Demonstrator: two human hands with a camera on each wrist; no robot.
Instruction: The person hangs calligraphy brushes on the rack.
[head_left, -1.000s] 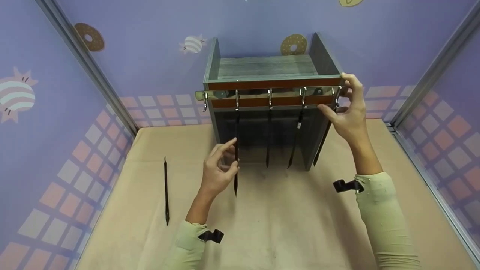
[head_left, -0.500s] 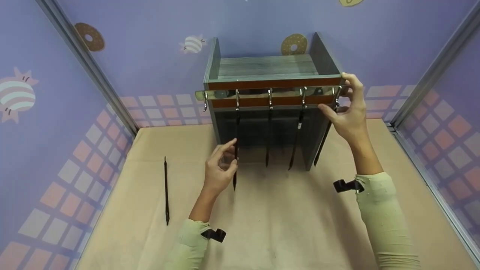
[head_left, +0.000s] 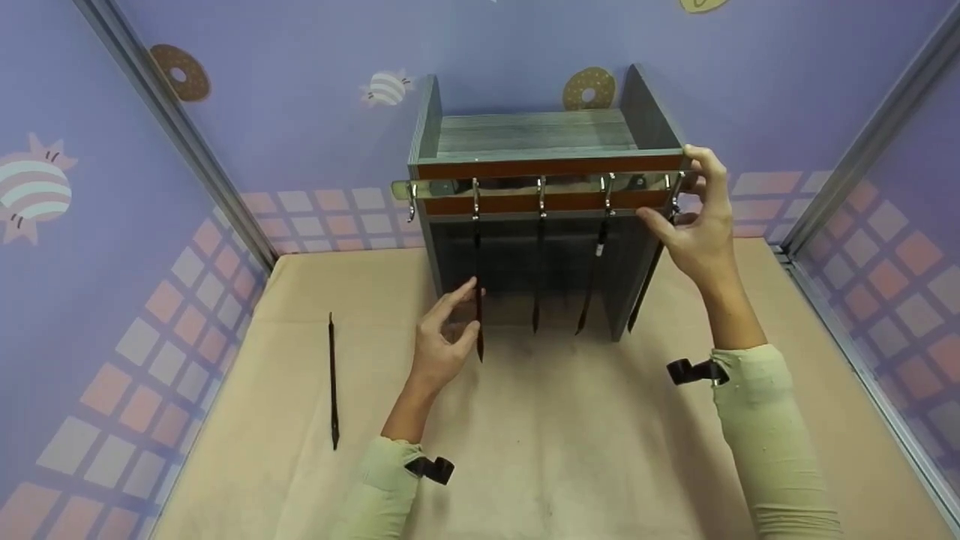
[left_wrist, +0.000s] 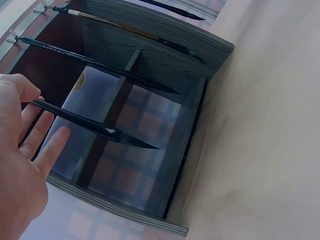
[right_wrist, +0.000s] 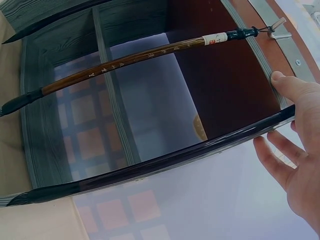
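A grey wooden rack stands at the back of the table, with a chrome hook rail across its front. Several dark brushes hang from the hooks. My left hand is open beside the leftmost hanging brush, and its straight fingers touch the handle of this brush. My right hand is open at the rail's right end. There its thumb rests on the rail and its fingers lie behind the rightmost brush.
One more brush lies flat on the beige table to the left. Two brushes hang in the middle of the rack, one with a brown handle. Purple patterned walls close in at the left, right and back.
The lower end of the leftmost brush has swung back toward the rack, and my left hand has followed it forward. My right hand has stayed at the rail's end.
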